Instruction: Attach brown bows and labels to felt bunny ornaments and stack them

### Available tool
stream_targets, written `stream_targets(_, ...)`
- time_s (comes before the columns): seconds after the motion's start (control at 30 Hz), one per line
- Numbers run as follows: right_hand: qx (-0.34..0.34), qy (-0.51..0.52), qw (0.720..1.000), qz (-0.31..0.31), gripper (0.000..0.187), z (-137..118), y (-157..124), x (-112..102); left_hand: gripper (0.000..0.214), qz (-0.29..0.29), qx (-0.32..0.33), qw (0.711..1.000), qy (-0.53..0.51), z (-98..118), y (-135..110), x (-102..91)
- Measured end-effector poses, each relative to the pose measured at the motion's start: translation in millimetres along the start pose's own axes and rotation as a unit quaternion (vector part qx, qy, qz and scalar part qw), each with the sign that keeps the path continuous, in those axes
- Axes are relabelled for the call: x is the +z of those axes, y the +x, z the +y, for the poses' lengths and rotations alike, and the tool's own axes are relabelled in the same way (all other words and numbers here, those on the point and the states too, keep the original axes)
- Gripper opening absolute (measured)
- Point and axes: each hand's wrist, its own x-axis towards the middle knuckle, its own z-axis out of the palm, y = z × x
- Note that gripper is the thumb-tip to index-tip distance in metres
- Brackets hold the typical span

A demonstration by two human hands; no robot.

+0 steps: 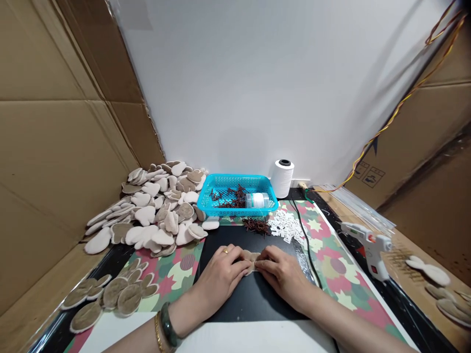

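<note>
My left hand (pixel 222 274) and my right hand (pixel 281 272) meet over a black mat (pixel 253 299) at the table's front. Both pinch a small tan felt piece (pixel 252 256) between their fingertips, pressing it against the mat. The left hand wears a ring, and its wrist carries a green bangle and a gold bracelet. Just beyond the hands lie a small heap of dark red-brown twig-like bits (pixel 256 225) and a cluster of white snowflake cut-outs (pixel 286 226).
A large heap of tan and cream felt shapes (pixel 158 211) lies at the left, with more (pixel 110 294) nearer me. Behind stand a turquoise basket (pixel 237 195) and a white thread spool (pixel 282 177). A white glue gun (pixel 370 245) stands at the right. Cardboard walls flank both sides.
</note>
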Motion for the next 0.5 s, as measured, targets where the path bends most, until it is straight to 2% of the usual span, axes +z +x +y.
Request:
stream_targets(0.27,-0.049,-0.075,0.995,-0.053,0.027,-12,18,-14,0.014,-0.023,0.002,0.997,0.072,4,4,-6.6)
stream_targets(0.5,-0.030,0.009,0.999,-0.039,0.018,-2,22,-10,0.012,-0.032,-0.019,0.997,0.073,5,3,-4.8)
